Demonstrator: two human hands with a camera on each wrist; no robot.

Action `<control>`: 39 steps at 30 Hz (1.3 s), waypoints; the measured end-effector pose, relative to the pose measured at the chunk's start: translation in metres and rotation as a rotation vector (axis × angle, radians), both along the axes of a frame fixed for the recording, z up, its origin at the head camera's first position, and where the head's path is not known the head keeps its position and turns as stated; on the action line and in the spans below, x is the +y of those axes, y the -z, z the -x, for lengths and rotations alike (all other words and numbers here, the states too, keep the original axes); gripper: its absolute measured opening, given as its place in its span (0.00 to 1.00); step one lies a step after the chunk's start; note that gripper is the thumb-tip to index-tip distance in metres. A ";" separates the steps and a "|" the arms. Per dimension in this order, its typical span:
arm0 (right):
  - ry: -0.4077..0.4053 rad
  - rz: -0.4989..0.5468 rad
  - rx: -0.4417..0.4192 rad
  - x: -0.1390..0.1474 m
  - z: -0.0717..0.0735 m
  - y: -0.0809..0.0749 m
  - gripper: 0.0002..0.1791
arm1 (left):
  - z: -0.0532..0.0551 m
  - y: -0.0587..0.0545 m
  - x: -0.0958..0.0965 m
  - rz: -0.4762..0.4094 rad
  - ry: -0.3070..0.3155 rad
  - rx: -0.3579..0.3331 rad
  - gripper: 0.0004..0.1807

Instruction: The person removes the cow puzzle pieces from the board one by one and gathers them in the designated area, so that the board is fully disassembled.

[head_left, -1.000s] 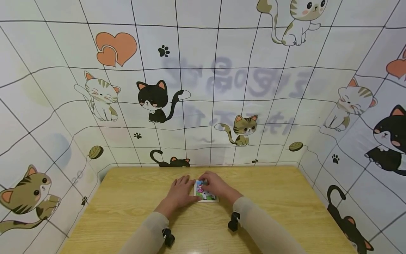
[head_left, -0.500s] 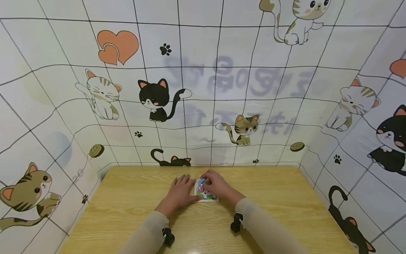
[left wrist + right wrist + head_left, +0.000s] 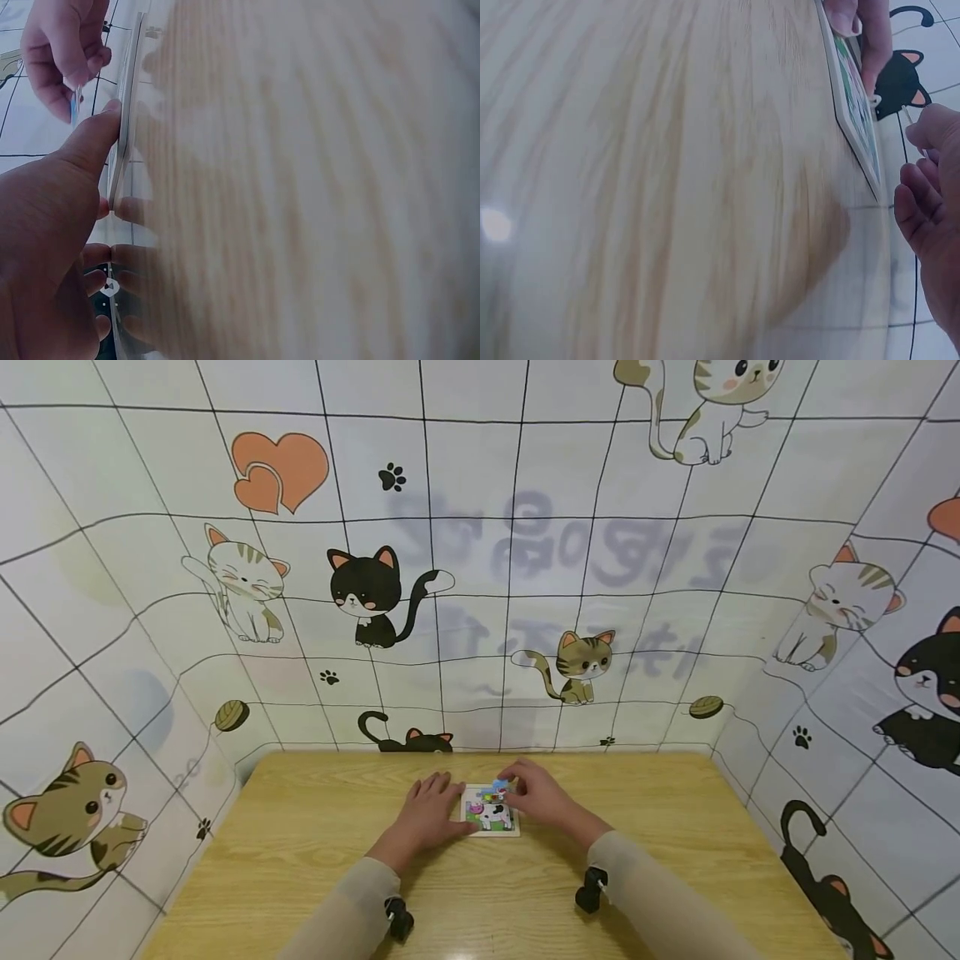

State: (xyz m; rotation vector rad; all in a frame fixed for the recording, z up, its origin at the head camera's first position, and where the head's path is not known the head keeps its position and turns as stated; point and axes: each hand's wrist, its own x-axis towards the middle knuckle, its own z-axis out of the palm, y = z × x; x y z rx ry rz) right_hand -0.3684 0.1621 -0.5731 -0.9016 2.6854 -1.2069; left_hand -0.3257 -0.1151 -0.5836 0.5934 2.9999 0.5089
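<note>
Nearest me, two beige sleeves (image 3: 660, 897), each with a black device at the cuff (image 3: 591, 891). Left hand (image 3: 429, 814): grip wide, fingers spread on the worktop (image 3: 315, 852), thumb at the puzzle board's (image 3: 493, 835) left edge, apparently steadying it. Right hand (image 3: 542, 795): grip narrow, pinching a bluish puzzle piece (image 3: 501, 787) over the board's upper right; from the right wrist it looks tilted, off the board. Change: right hand and piece have shifted right over the past second, baring more of the cow picture (image 3: 492, 816). My read: piece not seated, placement still being worked out. Board lies flat near the worktop's far edge. Worktop is pale, grained wood. Behind, white gridded cloth (image 3: 480, 460) with cartoon cats (image 3: 367, 597) and orange hearts (image 3: 281, 472).
</note>
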 end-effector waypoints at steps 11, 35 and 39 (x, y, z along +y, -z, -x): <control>0.016 -0.027 0.021 0.032 -0.002 -0.007 0.15 | 0.000 -0.001 0.001 0.004 -0.003 -0.013 0.50; 0.081 -0.071 -0.031 0.069 -0.003 -0.023 0.15 | 0.001 0.000 0.002 0.000 0.000 -0.021 0.51; 0.105 -0.079 -0.034 0.072 -0.004 -0.025 0.15 | -0.001 -0.003 0.002 -0.004 -0.003 -0.027 0.51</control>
